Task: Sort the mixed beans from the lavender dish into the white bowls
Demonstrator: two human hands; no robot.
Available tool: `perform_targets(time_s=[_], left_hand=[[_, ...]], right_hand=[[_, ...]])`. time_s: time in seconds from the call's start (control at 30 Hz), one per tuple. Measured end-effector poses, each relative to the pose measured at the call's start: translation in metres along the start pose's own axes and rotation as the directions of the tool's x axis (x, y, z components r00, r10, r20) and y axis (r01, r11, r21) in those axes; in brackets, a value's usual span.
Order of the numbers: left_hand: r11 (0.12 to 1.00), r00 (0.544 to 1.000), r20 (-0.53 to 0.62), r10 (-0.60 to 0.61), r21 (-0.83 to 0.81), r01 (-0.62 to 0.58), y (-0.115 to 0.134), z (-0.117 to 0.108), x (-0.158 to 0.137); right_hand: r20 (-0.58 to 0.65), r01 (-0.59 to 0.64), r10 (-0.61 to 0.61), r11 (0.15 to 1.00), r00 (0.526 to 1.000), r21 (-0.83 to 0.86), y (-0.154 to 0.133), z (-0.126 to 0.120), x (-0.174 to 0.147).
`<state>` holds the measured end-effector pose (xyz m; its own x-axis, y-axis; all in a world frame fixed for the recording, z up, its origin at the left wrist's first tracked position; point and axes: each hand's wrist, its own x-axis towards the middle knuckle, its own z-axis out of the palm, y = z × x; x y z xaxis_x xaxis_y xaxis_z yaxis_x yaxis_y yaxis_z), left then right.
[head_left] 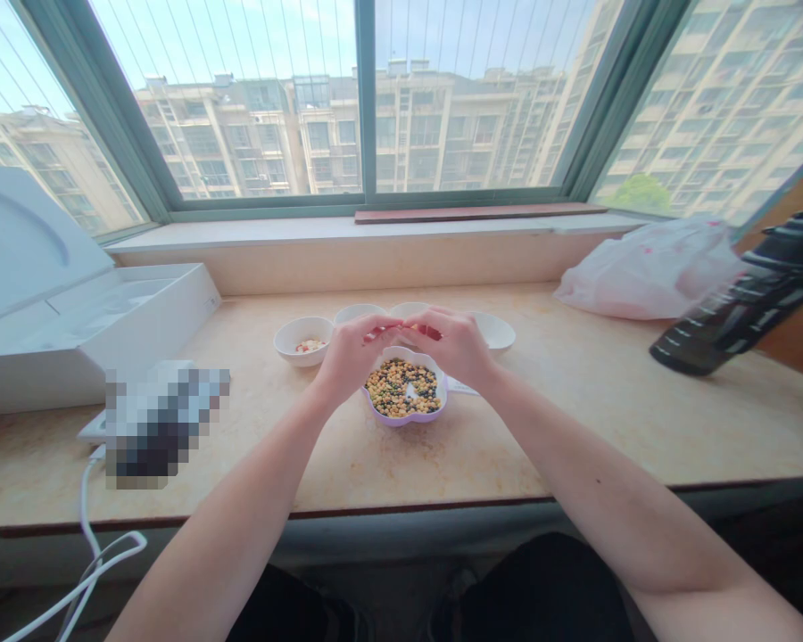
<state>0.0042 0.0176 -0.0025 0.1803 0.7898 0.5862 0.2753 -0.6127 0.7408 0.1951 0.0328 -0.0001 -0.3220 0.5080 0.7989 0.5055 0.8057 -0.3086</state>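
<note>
My left hand (360,355) and my right hand (451,339) meet at the fingertips just past a lobed bowl (401,422), white inside and purple outside. Both have their fingers closed in a pinch; whatever they hold, if anything, is too small to make out. Mixed yellow, green and black beans (396,390) fill the lobed bowl, with a bare white patch near the middle. Behind my hands several small white bowls stand in a row. The leftmost white bowl (293,336) has pale and reddish bits (310,345) in it; my hands partly cover the others, such as the right one (499,333).
On the left are an open white box (153,312), a blurred-out object (167,423) and a white cable (86,508). A plastic bag (649,267) and a tilted black bottle (729,308) are on the right. The tabletop (575,428) ends before my legs; a window lies beyond.
</note>
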Motion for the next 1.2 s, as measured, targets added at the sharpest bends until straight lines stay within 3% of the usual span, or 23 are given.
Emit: perform_targets(time_s=[0.2, 0.4, 0.57, 0.7, 0.8, 1.07, 1.2], left_hand=[[0.99, 0.998, 0.03, -0.063, -0.121, 0.066, -0.004, -0.001, -0.001], [0.992, 0.992, 0.072, -0.103, -0.067, 0.108, -0.003, -0.011, 0.005], [0.966, 0.989, 0.044, -0.142, 0.225, 0.129, -0.014, -0.061, 0.016], [0.859, 0.968, -0.004, -0.25, 0.461, 0.223, -0.033, -0.108, 0.016], [0.785, 0.953, -0.029, -0.303, 0.56, 0.266, -0.041, -0.127, 0.012], [0.665, 0.921, -0.06, -0.385, 0.673, 0.322, -0.048, -0.126, 0.01], [0.634, 0.924, -0.125, -0.361, 0.694, 0.342, -0.056, -0.126, 0.01]], right_hand=[[0.03, -0.093, 0.092, 0.995, 0.995, 0.039, -0.003, 0.001, 0.0], [0.059, -0.156, 0.151, 0.984, 0.987, 0.082, -0.005, 0.003, -0.001], [0.104, -0.177, 0.166, 0.978, 0.981, 0.11, -0.003, 0.003, -0.001], [0.163, -0.177, 0.158, 0.978, 0.974, 0.111, 0.001, 0.005, -0.002], [0.192, -0.175, 0.152, 0.979, 0.97, 0.105, 0.003, 0.006, -0.003], [0.27, -0.218, 0.185, 0.971, 0.945, 0.096, 0.005, 0.009, -0.004], [0.291, -0.239, 0.201, 0.966, 0.935, 0.1, 0.009, 0.009, -0.005]])
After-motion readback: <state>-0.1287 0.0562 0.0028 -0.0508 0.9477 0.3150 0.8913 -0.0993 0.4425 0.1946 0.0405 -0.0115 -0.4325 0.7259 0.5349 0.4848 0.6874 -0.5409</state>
